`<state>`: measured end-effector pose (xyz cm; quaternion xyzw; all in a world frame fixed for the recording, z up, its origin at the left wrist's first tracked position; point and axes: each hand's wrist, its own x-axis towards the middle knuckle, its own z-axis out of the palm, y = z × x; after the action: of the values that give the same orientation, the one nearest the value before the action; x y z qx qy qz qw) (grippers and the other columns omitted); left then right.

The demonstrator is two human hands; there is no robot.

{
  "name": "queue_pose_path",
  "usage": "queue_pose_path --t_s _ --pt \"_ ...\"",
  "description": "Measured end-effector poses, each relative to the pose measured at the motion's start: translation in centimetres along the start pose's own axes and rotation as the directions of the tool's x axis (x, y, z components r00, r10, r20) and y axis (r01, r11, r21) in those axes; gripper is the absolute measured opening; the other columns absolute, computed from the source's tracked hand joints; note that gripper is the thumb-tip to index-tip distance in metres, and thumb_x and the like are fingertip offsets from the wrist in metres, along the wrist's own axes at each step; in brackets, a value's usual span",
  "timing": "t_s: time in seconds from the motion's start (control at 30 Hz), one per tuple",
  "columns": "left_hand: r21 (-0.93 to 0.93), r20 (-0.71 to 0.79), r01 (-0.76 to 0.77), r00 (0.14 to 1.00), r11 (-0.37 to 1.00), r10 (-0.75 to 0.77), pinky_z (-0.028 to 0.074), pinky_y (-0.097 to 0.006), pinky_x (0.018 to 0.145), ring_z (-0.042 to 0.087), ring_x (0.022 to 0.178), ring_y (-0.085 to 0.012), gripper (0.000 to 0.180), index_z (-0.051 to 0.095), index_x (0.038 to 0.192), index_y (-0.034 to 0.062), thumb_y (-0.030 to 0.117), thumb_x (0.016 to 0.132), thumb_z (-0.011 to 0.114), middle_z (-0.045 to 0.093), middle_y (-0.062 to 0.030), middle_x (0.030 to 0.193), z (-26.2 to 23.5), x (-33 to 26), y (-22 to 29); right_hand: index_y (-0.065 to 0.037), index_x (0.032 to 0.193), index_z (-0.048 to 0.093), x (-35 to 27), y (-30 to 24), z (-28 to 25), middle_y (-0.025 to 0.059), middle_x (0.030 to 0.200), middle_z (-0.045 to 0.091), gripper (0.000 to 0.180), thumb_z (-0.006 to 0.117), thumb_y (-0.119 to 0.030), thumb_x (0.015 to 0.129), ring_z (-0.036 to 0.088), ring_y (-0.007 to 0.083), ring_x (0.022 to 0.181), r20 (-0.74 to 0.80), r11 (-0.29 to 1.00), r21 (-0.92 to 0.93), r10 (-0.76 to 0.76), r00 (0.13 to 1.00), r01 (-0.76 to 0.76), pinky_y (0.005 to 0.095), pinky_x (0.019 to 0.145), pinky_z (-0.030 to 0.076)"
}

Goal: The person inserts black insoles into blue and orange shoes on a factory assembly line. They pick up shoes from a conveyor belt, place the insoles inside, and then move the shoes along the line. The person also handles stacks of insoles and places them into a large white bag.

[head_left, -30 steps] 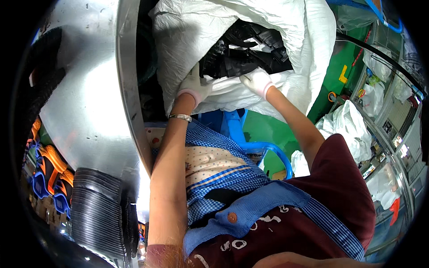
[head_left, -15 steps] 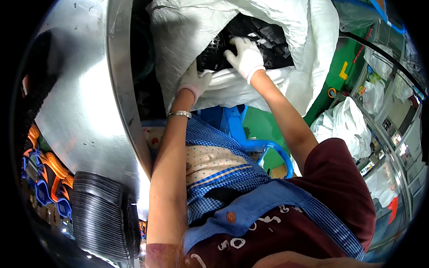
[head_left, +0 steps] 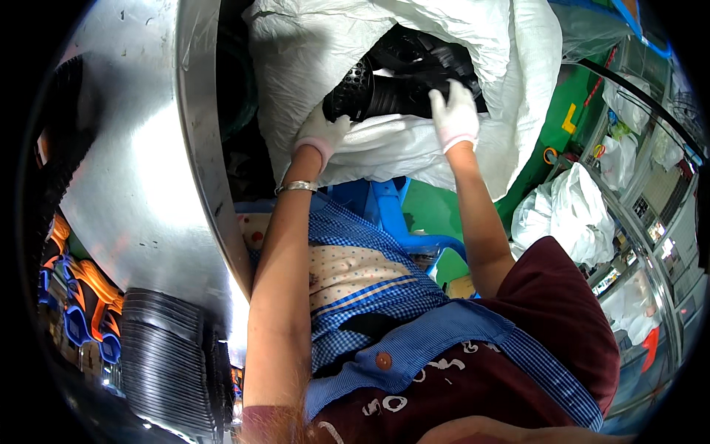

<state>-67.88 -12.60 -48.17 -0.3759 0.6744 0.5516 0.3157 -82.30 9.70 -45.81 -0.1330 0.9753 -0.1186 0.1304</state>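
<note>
Parts (head_left: pixel 399 96), black, lie inside the white sack (head_left: pixel 296 63). Left hand (head_left: pixel 322 133) is at its near rim; whether it pinches, I cannot tell. Right hand (head_left: pixel 455 116), fingers spread, is over the rim beside them.

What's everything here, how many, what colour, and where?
Sack: one, white, top centre
Moulded pieces: several, black, inside sack
Worktop: one, silver, left
Ribbed sheets: stacked, uncounted, black, lower left
Unclear items: several, orange and blue, far left
Curved frame: one, blue, below sack
Floor: one, green, beyond sack
Floor mark: one, yellow, upper right
Plastic bags: several, white, right
Apron: one, blue, lower centre
Shirt: one, maroon, lower right
Bracelet: one, silver, left wrist
Left hand: one, white-gloved, sack's edge
Right hand: one, white-gloved, sack's opening
</note>
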Motion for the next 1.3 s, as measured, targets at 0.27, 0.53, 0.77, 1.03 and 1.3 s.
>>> queue_pose_path --t_s 0.27,0.53,0.77,1.03,1.3 --pt "0.060 -0.201 0.016 0.979 0.998 -0.004 0.038 -0.039 0.108 0.048 0.128 -0.0379 0.066 0.047 0.138 0.0045 0.037 0.083 0.059 0.052 -0.0250 0.136 0.6 0.6 -0.3 -0.004 0.102 0.068 1.7 -6.1 0.3 0.0171 0.099 0.068 0.020 0.056 -0.015 0.091 0.065 0.0344 0.096 0.136 0.873 0.356 -0.401 0.906 0.332 0.0399 0.087 0.051" --pt "0.059 -0.101 0.062 0.993 0.996 -0.056 0.037 -0.040 0.109 0.046 0.130 -0.0380 0.067 0.045 0.140 0.0034 0.039 0.085 0.056 0.048 -0.0228 0.141 -0.2 0.4 0.3 0.008 0.141 0.041 7.0 -6.8 7.4 0.0246 0.146 0.043 0.095 0.066 -0.059 0.079 0.039 0.0299 0.137 0.819 0.809 0.441 -0.185 0.543 -0.389 0.0306 0.112 0.030" --pt "0.162 -0.136 0.141 0.983 0.977 -0.119 0.036 -0.040 0.110 0.045 0.131 -0.0371 0.066 0.044 0.141 0.0051 0.042 0.087 0.053 0.048 -0.0220 0.141 -0.5 0.4 0.1 0.012 0.129 0.052 6.7 -7.5 5.4 0.0267 0.133 0.054 0.087 0.065 -0.059 0.080 0.051 0.0286 0.124 0.912 0.965 0.246 -0.198 0.359 -0.093 0.0332 0.103 0.039" --pt "0.110 -0.111 0.113 0.989 0.987 -0.101 0.037 -0.042 0.109 0.048 0.128 -0.0378 0.063 0.046 0.140 0.0059 0.041 0.088 0.051 0.051 -0.0222 0.138 -0.5 -0.1 0.5 -0.003 0.141 0.045 6.8 -3.7 7.6 0.0210 0.142 0.048 0.088 0.072 -0.038 0.065 0.048 0.0316 0.130 0.854 0.819 0.181 -0.405 0.326 0.544 0.0338 0.109 0.038" --pt "0.137 -0.085 0.154 0.986 0.979 -0.144 0.034 -0.039 0.112 0.039 0.136 -0.0367 0.074 0.039 0.144 0.0035 0.046 0.085 0.053 0.040 -0.0228 0.148 -0.6 0.4 0.7 -0.001 0.128 0.060 6.6 -6.5 7.6 0.0224 0.128 0.060 0.093 0.077 -0.060 0.058 0.056 0.0316 0.120 0.939 0.866 0.148 -0.275 0.208 0.477 0.0349 0.102 0.044"
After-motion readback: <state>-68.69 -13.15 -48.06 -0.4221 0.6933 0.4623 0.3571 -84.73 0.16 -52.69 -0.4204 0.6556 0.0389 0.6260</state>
